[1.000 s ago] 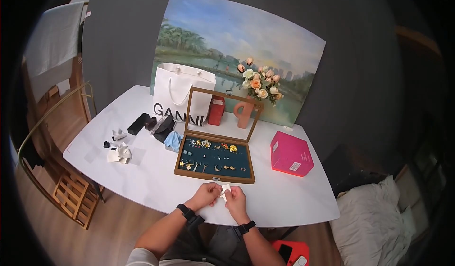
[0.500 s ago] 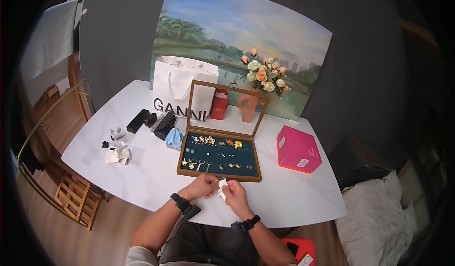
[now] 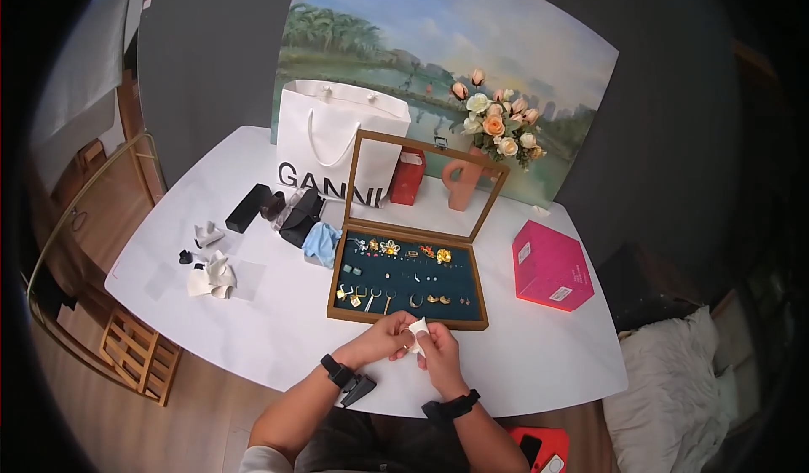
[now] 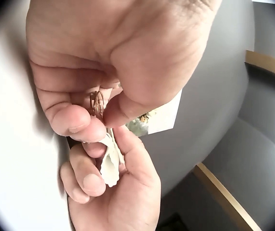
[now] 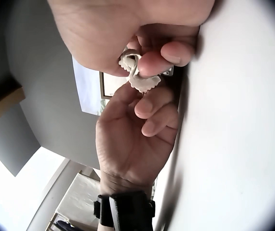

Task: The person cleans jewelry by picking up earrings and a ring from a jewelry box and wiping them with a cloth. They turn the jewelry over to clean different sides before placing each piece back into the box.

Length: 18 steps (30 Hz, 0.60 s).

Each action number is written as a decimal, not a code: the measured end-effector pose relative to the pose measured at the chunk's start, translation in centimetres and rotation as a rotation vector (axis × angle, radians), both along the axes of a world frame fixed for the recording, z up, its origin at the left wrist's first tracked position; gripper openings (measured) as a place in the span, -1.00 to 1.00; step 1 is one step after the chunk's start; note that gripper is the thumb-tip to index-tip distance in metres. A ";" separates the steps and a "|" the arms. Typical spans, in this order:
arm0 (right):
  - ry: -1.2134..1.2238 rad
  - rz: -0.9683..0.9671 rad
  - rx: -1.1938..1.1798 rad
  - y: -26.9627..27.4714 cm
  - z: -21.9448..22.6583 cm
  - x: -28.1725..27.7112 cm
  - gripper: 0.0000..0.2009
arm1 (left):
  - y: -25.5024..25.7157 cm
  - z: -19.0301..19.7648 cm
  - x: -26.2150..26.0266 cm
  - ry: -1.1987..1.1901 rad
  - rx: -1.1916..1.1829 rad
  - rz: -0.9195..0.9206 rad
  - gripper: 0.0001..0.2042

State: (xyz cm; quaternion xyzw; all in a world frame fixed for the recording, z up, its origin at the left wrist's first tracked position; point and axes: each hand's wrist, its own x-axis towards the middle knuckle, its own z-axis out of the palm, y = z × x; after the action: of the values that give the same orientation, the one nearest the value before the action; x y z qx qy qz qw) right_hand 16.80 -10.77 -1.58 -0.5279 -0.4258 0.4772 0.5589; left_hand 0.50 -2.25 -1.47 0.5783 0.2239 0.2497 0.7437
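Just in front of the jewelry case, the two hands meet. My left hand pinches a thin gold-coloured looped ring between thumb and fingers, seen in the left wrist view. My right hand grips a small white cloth with jagged edges. In the left wrist view the cloth touches the left fingertips and hangs over the right fingers. The right wrist view shows the cloth folded between both hands; the ring is mostly hidden there. Rings and earrings lie on the case's dark green lining.
Left on the table lie crumpled white cloths, a black box and a blue cloth. Behind the case stand a white bag, a red box and a flower vase. A pink box stands right.
The head view has shifted, so the table things appear farther right. Both hands remain together before the case, and the white cloth looks more bunched between them. The case and its contents look unchanged.
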 end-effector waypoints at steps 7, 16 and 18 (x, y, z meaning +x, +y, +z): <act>0.016 -0.092 -0.014 0.1 0.2 -0.4 -0.86 | -0.4 0.1 0.3 -0.141 -0.119 0.019 -0.74; -0.067 -0.157 0.053 -0.2 -0.3 0.0 -0.80 | -0.5 -1.0 1.2 -0.168 -0.191 0.051 -0.81; -0.095 -0.131 0.054 -0.4 0.0 0.0 -0.76 | -0.4 -1.1 1.1 -0.155 -0.170 0.071 -0.81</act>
State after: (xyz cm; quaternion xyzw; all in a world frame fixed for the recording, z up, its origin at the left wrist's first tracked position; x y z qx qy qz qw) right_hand 16.78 -11.13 -1.61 -0.5613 -0.4290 0.4024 0.5822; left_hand 1.64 -2.61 -2.62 0.4839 0.2062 0.3000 0.7958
